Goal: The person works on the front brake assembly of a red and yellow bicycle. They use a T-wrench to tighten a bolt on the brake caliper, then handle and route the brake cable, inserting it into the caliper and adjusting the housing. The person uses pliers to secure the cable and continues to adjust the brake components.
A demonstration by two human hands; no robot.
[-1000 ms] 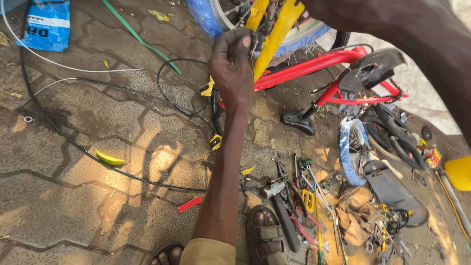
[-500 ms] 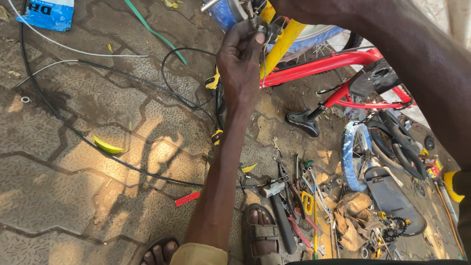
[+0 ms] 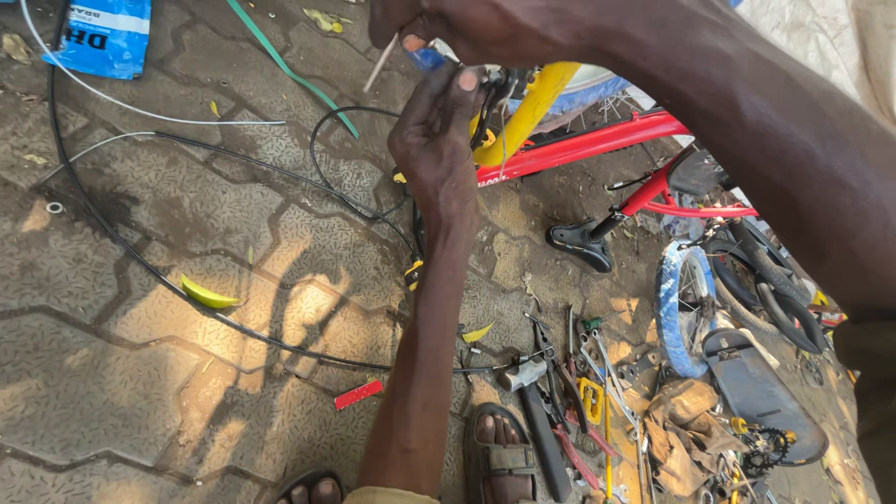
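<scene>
The left hand [image 3: 437, 140] is reaching up from the lower middle of the view, its fingers pinched around a small dark metal fitting [image 3: 492, 93] at the yellow fork [image 3: 527, 117] of a bicycle. The right hand [image 3: 448, 26] is coming in from the top edge, thumb and forefinger gripping a thin pale cable end [image 3: 381, 63] that is slanting down to the left. The fork is a glossy yellow tube, tilting down-left and meeting the red frame tube [image 3: 597, 142], which is running up toward the right. A black cable [image 3: 187, 289] is looping over the paved ground [image 3: 121, 392] on the left, and a white cable [image 3: 121, 107] is curving near the top left corner beside a blue packet [image 3: 98, 37]. A black saddle [image 3: 581, 245] is lying on the paving below the red tube. A pile of hand tools [image 3: 579, 401] is sitting near the bottom edge, just beside a sandalled foot [image 3: 499, 457]. A small blue-rimmed wheel [image 3: 681, 308] is lying to the right.
</scene>
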